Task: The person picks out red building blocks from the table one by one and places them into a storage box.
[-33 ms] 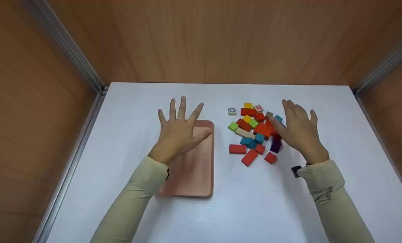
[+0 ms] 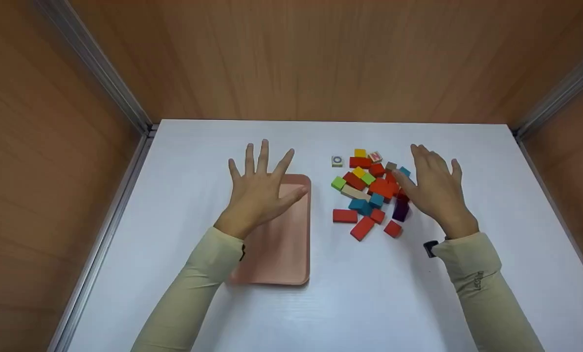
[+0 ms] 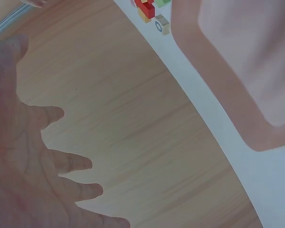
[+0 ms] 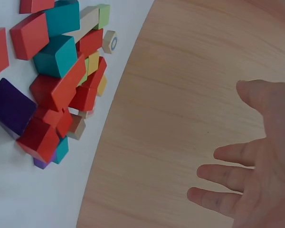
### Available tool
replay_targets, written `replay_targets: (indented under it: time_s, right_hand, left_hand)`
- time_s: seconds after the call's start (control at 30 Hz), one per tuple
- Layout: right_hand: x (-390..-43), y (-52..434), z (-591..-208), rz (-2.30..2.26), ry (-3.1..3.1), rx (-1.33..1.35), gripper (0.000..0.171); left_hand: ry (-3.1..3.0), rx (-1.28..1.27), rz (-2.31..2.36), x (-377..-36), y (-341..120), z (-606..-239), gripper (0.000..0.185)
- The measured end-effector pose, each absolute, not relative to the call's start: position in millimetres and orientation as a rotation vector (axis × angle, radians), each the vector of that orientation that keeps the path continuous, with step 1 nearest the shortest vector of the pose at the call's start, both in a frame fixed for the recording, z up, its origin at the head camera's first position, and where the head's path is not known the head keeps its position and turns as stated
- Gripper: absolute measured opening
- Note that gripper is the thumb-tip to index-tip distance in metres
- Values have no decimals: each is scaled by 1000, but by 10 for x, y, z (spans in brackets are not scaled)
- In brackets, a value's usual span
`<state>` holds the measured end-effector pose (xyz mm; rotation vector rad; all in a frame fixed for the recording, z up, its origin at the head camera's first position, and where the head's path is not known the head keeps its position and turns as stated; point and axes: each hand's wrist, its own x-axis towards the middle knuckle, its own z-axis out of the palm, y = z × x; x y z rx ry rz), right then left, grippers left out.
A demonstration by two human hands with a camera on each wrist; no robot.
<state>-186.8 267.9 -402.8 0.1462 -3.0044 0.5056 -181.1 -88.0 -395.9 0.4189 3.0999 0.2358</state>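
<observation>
- The left hand [image 2: 258, 188] is spread wide, fingers straight and fanned, holding nothing; it hovers above the far end of a flat pink rectangular tray [image 2: 281, 244].
- The right hand [image 2: 433, 188] is likewise loose and flat, fingers extended and gripping nothing, poised over the right edge of a heap of small painted wooden blocks [image 2: 369, 190]; whether its fingers touch the nearest blocks cannot be told.
- The tray's visible surface carries no block, so I judge nothing has been moved onto it yet.
- All the blocks lie on the white tabletop [image 2: 345, 303] just right of the tray: red, teal, yellow, green, one purple, one pale wood, plus a separate small cube with a ring mark [image 2: 337, 161] at the heap's far-left corner.
- As it looks, the work stands at its very start, with the whole heap left.
</observation>
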Motion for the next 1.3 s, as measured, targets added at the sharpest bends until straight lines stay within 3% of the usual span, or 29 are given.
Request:
replay_targets:
  time_s: [0.8,1.3]
  right_hand:
    - [-1770,2931,-4138,554,-2981,93,70]
    - [-1868,3016,-4375,588,-2998,92,63]
  left_hand:
    - [3067,338,286,-1778,-1138,-4078,91]
    - [2955,100,391,-1712,-1743,-4577,87]
